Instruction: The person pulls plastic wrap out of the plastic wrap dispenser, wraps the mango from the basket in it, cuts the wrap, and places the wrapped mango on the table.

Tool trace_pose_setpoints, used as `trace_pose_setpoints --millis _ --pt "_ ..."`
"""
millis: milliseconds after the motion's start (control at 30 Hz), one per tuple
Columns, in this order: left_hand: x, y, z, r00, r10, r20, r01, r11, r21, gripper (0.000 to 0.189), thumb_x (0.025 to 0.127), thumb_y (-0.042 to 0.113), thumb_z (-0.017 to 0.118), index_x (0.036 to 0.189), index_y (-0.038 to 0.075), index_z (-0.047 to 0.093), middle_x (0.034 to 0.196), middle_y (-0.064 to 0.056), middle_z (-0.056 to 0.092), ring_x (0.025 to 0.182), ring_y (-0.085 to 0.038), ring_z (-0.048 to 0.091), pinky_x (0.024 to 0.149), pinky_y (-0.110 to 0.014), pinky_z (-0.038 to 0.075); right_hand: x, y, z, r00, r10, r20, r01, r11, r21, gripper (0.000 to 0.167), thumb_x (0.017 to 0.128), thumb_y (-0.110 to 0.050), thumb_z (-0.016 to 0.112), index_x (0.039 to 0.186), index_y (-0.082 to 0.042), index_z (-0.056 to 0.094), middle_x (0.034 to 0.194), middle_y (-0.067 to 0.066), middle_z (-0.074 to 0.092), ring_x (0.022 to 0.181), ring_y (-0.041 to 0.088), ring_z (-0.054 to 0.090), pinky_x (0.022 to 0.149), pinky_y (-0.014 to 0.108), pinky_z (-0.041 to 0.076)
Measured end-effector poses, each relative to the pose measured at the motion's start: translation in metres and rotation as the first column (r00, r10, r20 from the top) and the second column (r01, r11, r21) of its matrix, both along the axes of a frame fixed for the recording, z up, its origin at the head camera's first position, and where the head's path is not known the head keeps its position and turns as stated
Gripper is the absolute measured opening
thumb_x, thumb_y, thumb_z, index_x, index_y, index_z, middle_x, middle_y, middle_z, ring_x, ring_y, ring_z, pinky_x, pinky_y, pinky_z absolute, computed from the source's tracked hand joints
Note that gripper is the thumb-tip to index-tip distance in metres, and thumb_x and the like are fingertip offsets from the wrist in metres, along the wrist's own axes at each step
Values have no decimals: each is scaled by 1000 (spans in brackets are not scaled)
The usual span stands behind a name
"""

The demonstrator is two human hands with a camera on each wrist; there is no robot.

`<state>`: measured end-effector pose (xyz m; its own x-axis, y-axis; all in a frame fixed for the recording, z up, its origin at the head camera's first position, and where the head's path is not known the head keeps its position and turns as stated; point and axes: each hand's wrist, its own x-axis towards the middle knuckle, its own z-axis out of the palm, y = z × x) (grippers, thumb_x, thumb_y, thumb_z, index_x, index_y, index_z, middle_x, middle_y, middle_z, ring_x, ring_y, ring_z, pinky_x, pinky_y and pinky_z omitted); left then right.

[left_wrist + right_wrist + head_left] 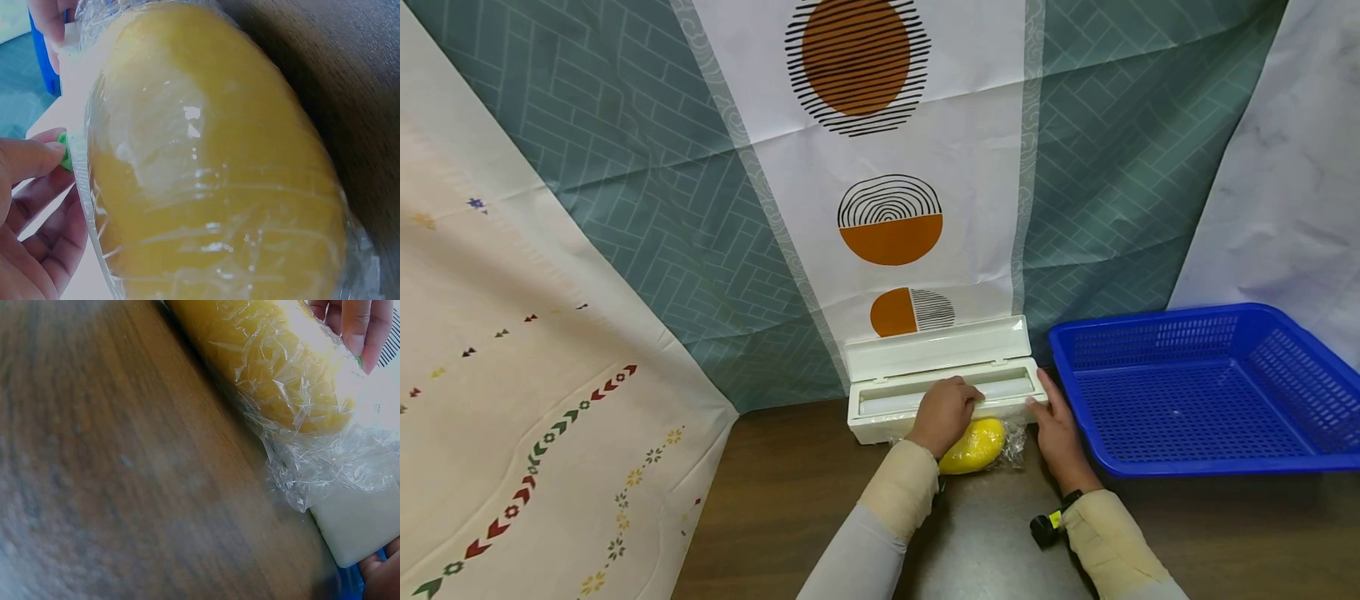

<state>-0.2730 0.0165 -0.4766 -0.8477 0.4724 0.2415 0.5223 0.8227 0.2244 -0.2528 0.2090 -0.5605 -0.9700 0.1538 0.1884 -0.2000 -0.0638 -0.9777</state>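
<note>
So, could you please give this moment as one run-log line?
left hand: pinches green tab; right hand: holds white box by right end; lid: open; yellow fruit: plastic-wrapped, in front of box; blue basket: right of box

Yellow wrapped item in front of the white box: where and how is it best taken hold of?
I'd grasp the yellow item across its rounded middle, from above and the near side. It lies lengthwise along the white box, which crowds its far side, while the near side is open. The crumpled film at its right end looks too loose to hold by.
</note>
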Motion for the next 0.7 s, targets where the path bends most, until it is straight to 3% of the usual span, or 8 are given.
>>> trace_pose_setpoints --millis 700 --pt "3 -5 2 1000 6 0 -6 1000 -1 25 103 15 56 108 19 80 96 3 72 88 -14 67 81 -25 55 1 0 0 1000 -5 -24 5 1000 3 59 107 -7 43 161 -5 19 168 19 17 153 36 17 101 0 26"
